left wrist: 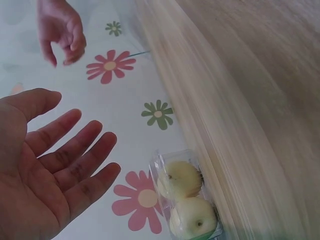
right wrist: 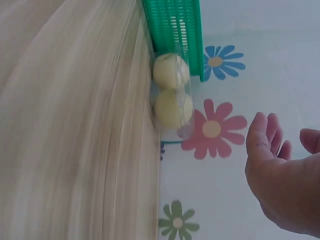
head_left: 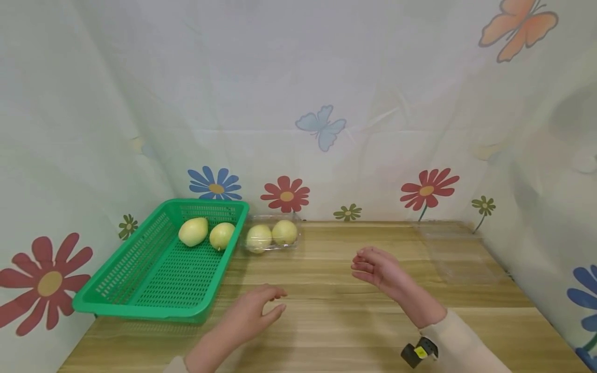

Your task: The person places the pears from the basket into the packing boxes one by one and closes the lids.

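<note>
Both hands hover apart above the wooden table, with nothing in them. My left hand [head_left: 249, 316] is right of the basket's front corner, its fingers spread and relaxed in the left wrist view. Farther right, my right hand [head_left: 384, 272] has its fingers loosely bent. A green plastic basket [head_left: 212, 295] stands at the left with two pale yellow-green pears, one at the back [head_left: 193, 231] and one by its right wall [head_left: 222, 236]. Against the basket's right side, a clear plastic box [head_left: 293, 243] holds two more such pears [left wrist: 194, 218].
At the table's right side lies a clear plastic container [head_left: 454, 251], faint against the wood. A cloth [head_left: 373, 171] printed with flowers and butterflies hangs behind the wooden table [head_left: 322, 331] and along both sides. The right wrist carries a small black device [head_left: 420, 352].
</note>
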Action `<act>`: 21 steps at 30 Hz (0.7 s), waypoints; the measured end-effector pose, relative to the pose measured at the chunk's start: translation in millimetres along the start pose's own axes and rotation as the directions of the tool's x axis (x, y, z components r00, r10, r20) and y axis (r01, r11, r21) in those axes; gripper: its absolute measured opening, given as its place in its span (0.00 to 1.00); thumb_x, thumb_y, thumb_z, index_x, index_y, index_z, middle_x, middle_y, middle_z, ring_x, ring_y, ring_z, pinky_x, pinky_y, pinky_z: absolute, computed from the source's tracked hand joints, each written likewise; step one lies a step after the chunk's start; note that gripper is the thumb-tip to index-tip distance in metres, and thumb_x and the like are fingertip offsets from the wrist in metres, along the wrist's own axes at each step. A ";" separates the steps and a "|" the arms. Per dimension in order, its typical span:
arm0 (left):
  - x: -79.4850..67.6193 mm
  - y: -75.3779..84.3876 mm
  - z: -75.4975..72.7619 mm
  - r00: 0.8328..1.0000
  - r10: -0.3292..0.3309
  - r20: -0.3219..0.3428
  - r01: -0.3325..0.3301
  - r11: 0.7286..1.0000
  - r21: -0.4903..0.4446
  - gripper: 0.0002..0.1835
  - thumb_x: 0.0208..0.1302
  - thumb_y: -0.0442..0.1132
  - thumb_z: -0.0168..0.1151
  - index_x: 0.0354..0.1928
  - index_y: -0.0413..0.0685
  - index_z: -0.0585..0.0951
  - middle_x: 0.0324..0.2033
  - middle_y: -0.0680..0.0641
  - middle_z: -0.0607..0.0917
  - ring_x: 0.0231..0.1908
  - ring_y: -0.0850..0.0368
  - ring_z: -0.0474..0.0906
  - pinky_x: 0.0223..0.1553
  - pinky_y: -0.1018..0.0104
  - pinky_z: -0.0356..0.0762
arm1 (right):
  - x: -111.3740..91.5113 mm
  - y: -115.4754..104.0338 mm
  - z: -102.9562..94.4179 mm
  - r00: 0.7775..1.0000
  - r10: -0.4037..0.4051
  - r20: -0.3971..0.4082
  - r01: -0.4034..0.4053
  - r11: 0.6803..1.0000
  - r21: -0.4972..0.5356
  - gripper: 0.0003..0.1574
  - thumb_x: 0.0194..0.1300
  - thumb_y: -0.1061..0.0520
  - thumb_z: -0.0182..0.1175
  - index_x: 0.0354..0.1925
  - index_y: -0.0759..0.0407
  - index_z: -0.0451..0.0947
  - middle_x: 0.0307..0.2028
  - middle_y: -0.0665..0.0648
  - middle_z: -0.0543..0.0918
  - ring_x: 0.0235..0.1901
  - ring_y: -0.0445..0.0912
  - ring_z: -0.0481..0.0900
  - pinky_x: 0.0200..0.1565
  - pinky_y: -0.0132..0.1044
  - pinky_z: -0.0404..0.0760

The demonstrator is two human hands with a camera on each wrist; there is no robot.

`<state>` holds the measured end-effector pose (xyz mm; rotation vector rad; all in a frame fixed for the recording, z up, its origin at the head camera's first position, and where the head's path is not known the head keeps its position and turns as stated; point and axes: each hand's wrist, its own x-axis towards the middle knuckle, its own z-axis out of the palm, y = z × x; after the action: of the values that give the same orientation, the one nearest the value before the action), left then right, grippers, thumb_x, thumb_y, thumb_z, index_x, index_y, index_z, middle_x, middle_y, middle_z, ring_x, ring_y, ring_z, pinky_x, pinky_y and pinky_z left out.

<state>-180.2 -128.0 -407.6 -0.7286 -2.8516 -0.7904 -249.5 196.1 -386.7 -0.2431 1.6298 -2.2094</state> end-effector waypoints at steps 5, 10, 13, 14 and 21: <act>-0.4 -1.3 -0.8 1.000 0.012 0.008 -0.012 1.000 0.012 0.13 0.71 0.45 0.65 0.51 0.49 0.85 0.49 0.49 0.89 0.47 0.50 0.86 0.47 0.54 0.86 | -25.7 0.1 -24.4 0.999 -0.032 0.028 0.033 0.999 -0.035 0.14 0.82 0.57 0.45 0.40 0.49 0.77 0.36 0.44 0.83 0.39 0.35 0.86 0.49 0.30 0.87; -1.3 -1.9 -1.3 1.000 0.016 0.000 -0.016 1.000 0.012 0.12 0.71 0.44 0.65 0.51 0.49 0.85 0.50 0.49 0.89 0.47 0.49 0.86 0.47 0.54 0.86 | -49.4 4.7 -49.2 0.996 -0.073 0.048 0.073 0.997 -0.001 0.18 0.83 0.58 0.41 0.42 0.47 0.78 0.38 0.43 0.84 0.41 0.35 0.85 0.50 0.30 0.87; -1.9 -1.6 -2.8 1.000 0.019 -0.005 -0.019 1.000 0.009 0.12 0.71 0.45 0.65 0.51 0.49 0.85 0.50 0.48 0.88 0.47 0.49 0.86 0.47 0.54 0.86 | -62.8 9.0 -65.0 0.994 -0.106 0.028 0.105 0.994 0.043 0.21 0.83 0.59 0.40 0.42 0.47 0.80 0.39 0.43 0.85 0.42 0.36 0.86 0.50 0.31 0.87; -1.9 -1.7 -3.3 1.000 0.024 -0.007 -0.024 1.000 0.012 0.12 0.71 0.45 0.65 0.51 0.49 0.85 0.50 0.48 0.88 0.47 0.49 0.86 0.47 0.54 0.86 | -66.9 10.4 -70.4 0.993 -0.117 0.022 0.116 0.991 0.063 0.22 0.83 0.60 0.39 0.42 0.48 0.81 0.39 0.44 0.85 0.42 0.36 0.86 0.50 0.31 0.87; -2.1 -3.1 -4.3 1.000 0.013 -0.004 -0.013 0.999 0.041 0.12 0.70 0.43 0.65 0.51 0.47 0.85 0.50 0.48 0.89 0.46 0.51 0.86 0.47 0.55 0.86 | -99.5 21.5 -105.4 0.981 -0.187 -0.058 0.195 0.958 0.209 0.27 0.83 0.62 0.35 0.43 0.53 0.83 0.40 0.49 0.87 0.42 0.40 0.88 0.50 0.35 0.88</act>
<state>-180.0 -133.4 -405.7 -0.7380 -2.8470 -0.7284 -192.3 323.4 -431.3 -0.3118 1.4241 -2.5273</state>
